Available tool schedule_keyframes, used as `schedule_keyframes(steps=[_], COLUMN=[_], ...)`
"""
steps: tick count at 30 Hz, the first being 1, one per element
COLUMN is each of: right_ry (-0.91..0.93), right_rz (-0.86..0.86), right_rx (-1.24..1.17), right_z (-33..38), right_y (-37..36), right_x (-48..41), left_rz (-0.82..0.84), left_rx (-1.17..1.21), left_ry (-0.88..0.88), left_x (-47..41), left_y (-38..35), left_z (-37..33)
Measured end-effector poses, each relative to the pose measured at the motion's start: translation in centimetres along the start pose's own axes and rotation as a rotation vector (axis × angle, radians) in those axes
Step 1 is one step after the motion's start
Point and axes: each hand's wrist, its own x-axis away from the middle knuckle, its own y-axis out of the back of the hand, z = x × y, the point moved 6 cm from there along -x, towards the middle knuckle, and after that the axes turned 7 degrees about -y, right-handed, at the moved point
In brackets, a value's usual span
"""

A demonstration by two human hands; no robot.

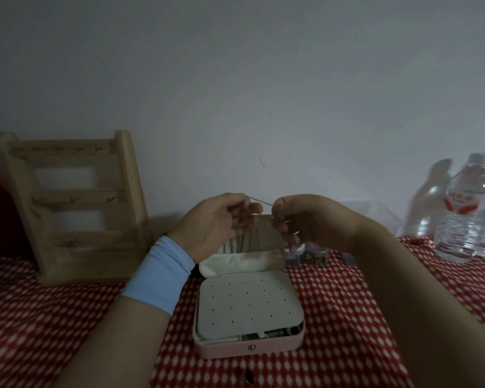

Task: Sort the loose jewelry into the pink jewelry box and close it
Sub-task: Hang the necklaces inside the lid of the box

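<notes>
my left hand (216,222) and right hand (305,219) each pinch a thin chain (260,201) taut above the open pink jewelry box (277,349); i judge it light, limp, snag-prone, best held by its ends.

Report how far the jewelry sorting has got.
Done: a few chains hang inside the raised lid. In hand: the left hand and right hand pinch a thin chain stretched between them above the pink box. Left: stow that chain, then shut the box, which stands open.
</notes>
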Motion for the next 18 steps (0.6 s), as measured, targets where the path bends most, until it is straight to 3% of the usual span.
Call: schedule_keyframes(steps=[3,7,10,15,18], right_ry=[-0.086,-0.199,-0.243,-0.239,-0.198], right_rz=[-0.086,-0.353,-0.475,-0.616,-0.702], right_rx=[0.100,0.225,0.324,0.457,0.570], right_z=[-0.5,-0.6,-0.9,-1.0,-0.6], right_y=[0.8,2.5,2.9,3.1,3.2], right_x=[0.2,0.7,0.4,-0.1,-0.4], left_rz=[-0.054,-0.242,-0.332,-0.438,-0.451], left_rx=[-0.159,-0.656,-0.852,-1.265,-1.389], left_ry=[-0.006,-0.118,-0.128,-0.141,-0.201], left_x=[-0.2,0.0,-0.1,-0.5,-0.8], left_y=[0.1,0.5,0.5,1.4,0.9], left_z=[0.4,0.3,1.0,1.8,1.7])
